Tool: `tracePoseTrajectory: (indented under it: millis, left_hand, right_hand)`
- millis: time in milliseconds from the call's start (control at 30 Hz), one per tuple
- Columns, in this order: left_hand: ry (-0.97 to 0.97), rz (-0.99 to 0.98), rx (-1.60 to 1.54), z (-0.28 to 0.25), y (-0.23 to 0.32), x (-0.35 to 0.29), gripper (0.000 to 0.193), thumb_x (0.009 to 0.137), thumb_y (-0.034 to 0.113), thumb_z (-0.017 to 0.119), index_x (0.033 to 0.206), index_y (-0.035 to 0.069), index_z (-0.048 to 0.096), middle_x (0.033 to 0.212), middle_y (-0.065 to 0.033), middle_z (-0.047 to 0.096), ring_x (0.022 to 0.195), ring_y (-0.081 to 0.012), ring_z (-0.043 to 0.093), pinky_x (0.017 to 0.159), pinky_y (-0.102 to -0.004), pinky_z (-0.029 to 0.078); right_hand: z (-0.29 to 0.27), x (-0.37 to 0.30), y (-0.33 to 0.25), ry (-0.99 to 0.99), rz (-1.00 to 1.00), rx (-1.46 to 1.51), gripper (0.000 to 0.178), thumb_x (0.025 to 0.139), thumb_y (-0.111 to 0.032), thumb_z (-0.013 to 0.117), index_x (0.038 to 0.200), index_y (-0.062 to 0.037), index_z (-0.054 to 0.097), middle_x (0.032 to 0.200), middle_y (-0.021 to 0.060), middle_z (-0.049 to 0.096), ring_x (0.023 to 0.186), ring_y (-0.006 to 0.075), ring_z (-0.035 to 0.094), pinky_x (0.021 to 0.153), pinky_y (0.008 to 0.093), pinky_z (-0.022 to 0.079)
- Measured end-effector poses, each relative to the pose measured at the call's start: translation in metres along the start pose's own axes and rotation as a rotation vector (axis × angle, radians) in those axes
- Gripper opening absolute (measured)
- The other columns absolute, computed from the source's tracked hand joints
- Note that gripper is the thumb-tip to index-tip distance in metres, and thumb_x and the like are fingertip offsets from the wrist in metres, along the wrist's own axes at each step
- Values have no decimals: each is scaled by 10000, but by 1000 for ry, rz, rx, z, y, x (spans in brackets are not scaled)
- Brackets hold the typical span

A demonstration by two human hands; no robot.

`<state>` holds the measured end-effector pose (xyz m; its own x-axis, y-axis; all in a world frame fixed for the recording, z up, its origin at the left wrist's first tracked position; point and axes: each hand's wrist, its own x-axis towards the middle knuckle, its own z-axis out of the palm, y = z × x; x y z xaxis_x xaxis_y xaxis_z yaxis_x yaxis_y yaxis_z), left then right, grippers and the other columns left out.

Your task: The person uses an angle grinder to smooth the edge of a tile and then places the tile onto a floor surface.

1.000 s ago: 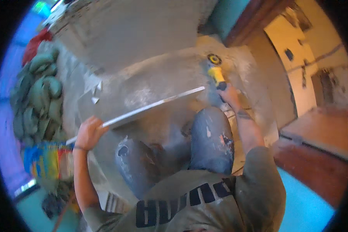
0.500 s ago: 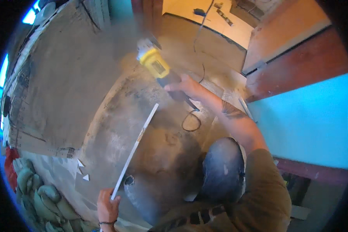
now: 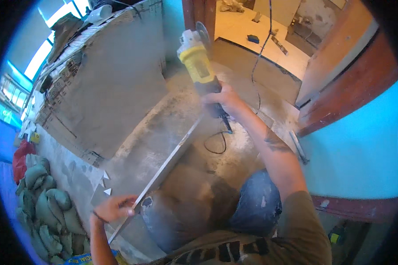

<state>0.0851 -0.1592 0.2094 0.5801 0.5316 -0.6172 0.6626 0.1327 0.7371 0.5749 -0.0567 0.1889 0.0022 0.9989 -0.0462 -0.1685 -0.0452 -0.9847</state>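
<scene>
My right hand (image 3: 224,100) is wrapped round the dark body of a yellow and grey angle grinder (image 3: 198,64). The grinder is raised, its thin disc (image 3: 202,32) pointing away from me; whether it spins I cannot tell. A long, narrow, pale strip (image 3: 166,165) slants from near my left knee up to below the grinder's handle. My left hand (image 3: 114,208) pinches the strip's edge near its lower end, thumb and fingers against it. A dark cord (image 3: 224,143) loops on the floor below the grinder.
Dust hazes the air. A stack of large tiles or boards (image 3: 106,84) stands at left, with small white offcuts (image 3: 107,191) on the floor. Green sacks (image 3: 53,201) and a red bag (image 3: 23,159) lie lower left. An orange-brown door (image 3: 349,88) stands right, by a doorway with pale flooring (image 3: 234,26).
The view has shifted, showing more of the windows. The grinder is more upright and farther from the floor. My left hand has moved up along the strip, with more strip showing below it.
</scene>
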Motion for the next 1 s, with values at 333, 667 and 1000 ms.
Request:
tracePoseTrajectory:
  millis: [333,667,1000]
  left_hand:
    - [504,386,-239,8,228,168,555,965,500,592,1296,56,561,1113,-31,640,1027,-114,589,827,-273,479]
    - [469,792,-846,74,337,239,378,834,261,763,1076,42,572,852,-25,624,701,-119,612,648,-298,522]
    - [-74,693,-1041,78,356,206,531,866,402,621,1177,-24,557,945,-145,676,789,-247,689,751,-377,601]
  right_hand:
    - [11,-37,-40,233,-145,-568,367,750,-167,734,1075,-27,633,882,81,685,811,185,653,748,324,519]
    - [16,-79,-90,487,-477,-850,613,674,-319,844,1082,2,518,1062,225,558,929,429,615,772,518,505]
    - [-21,-46,-140,10,-103,405,590,894,-688,566,902,-103,639,605,-40,496,447,75,439,409,226,356]
